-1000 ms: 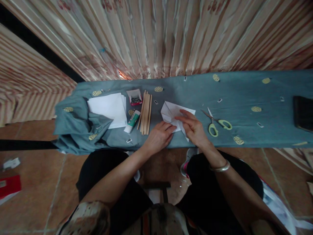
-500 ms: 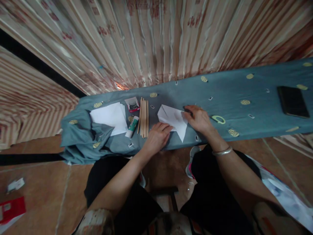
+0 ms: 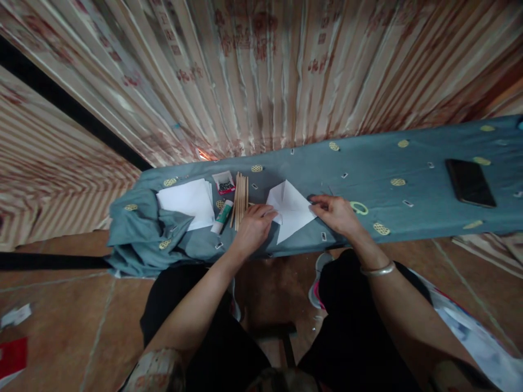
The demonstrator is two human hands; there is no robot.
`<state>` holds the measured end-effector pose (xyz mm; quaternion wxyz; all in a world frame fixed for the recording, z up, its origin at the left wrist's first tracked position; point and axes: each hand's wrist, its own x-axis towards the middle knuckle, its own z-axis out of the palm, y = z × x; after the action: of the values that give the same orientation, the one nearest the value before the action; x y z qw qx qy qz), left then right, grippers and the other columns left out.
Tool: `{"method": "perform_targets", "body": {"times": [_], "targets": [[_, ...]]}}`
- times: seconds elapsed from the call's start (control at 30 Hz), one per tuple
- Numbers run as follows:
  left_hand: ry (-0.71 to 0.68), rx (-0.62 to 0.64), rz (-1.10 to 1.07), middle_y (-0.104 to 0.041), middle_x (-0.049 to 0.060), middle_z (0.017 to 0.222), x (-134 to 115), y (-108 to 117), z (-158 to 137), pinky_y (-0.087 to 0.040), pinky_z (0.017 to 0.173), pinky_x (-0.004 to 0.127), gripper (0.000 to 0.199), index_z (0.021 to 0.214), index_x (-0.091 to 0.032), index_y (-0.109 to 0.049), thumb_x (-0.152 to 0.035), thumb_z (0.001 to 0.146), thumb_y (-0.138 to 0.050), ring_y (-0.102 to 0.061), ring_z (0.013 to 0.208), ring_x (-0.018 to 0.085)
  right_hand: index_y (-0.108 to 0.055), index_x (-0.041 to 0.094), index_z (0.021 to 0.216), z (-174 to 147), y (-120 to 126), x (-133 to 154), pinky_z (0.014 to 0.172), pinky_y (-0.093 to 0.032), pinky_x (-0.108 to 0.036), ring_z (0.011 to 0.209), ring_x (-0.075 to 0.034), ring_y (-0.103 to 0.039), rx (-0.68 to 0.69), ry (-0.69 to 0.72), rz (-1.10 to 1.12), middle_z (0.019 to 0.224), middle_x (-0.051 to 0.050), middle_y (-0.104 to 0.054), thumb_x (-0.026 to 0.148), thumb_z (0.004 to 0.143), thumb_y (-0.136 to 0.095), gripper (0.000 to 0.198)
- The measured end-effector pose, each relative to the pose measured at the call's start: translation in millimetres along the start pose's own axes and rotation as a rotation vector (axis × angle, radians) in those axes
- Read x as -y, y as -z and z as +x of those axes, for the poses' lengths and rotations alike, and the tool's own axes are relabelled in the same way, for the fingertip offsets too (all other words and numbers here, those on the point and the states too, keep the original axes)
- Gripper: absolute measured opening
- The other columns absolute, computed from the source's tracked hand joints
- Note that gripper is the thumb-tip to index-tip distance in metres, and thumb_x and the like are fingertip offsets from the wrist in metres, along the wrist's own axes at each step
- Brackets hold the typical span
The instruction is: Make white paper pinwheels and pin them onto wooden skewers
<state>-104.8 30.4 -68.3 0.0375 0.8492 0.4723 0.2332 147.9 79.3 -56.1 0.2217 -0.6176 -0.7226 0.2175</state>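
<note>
Backdrop: pleated, patterned curtain (image 3: 261,92) hanging along the far side of the worktop (image 3: 368,158), which is draped in teal cloth with yellow motifs.
Folded paper: white sheet (image 3: 292,209) lying on the cloth between both hands, creased, one point toward the person.
Left hand (image 3: 252,224): fingers at the sheet's left edge; cannot tell whether they grip it or only touch.
Right hand (image 3: 337,215): thumb and fingers grasping the sheet's right corner; silver bracelet (image 3: 379,269) on the wrist.
Sticks: wooden bundle (image 3: 241,190) just beyond the left hand.
Glue: green-and-white tube (image 3: 223,216) beside the sticks, left of them.
Small box: open container (image 3: 224,183) with dark contents, beyond the tube.
Spare paper: white stack (image 3: 188,201) at far left.
Scissors: green handle (image 3: 359,208) showing past the right hand.
Phone: dark slab (image 3: 470,183) lying well to the right.
</note>
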Motion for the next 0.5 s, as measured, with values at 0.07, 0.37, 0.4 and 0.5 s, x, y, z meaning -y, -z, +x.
{"method": "perform_targets", "body": {"times": [0.07, 0.37, 0.4, 0.5], "targets": [[0.01, 0.004, 0.008, -0.07, 0.012, 0.117, 3, 0, 2, -0.052, 0.098, 0.044, 0.028, 0.109, -0.015, -0.071, -0.009, 0.09, -0.051, -0.062, 0.109, 0.024, -0.075, 0.019, 0.105, -7, 1, -1, 0.068, -0.053, -0.033, 0.07, -0.023, -0.071, 0.039, -0.007, 0.0, 0.077, -0.004, -0.077, 0.032, 0.079, -0.061, 0.033], [-0.032, -0.038, -0.004, -0.065, 0.012, 0.123, -18, 4, 3, -0.044, 0.103, 0.049, 0.026, 0.115, -0.017, -0.067, -0.022, 0.092, -0.055, -0.053, 0.119, 0.027, -0.069, 0.017, 0.106, -26, -4, -4, 0.058, -0.049, -0.029, 0.055, -0.02, -0.067, 0.114, -0.153, 0.264, 0.055, 0.0, -0.07, 0.039, 0.074, -0.065, 0.038], [-0.054, -0.006, -0.015, -0.065, 0.012, 0.12, -24, 3, 2, -0.045, 0.1, 0.048, 0.027, 0.114, -0.016, -0.066, -0.03, 0.092, -0.059, -0.054, 0.117, 0.027, -0.068, 0.017, 0.105, -28, -6, -3, 0.057, -0.049, -0.029, 0.055, -0.02, -0.067, 0.097, -0.169, 0.292, 0.056, 0.0, -0.07, 0.04, 0.073, -0.065, 0.039], [-0.092, 0.111, 0.005, -0.067, 0.011, 0.113, -40, -2, -2, -0.048, 0.089, 0.043, 0.032, 0.11, -0.014, -0.065, -0.037, 0.088, -0.065, -0.057, 0.106, 0.027, -0.066, 0.018, 0.101, -33, -9, -2, 0.053, -0.047, -0.028, 0.051, -0.019, -0.066, 0.095, -0.185, 0.368, 0.054, 0.001, -0.07, 0.044, 0.071, -0.066, 0.039]]}}
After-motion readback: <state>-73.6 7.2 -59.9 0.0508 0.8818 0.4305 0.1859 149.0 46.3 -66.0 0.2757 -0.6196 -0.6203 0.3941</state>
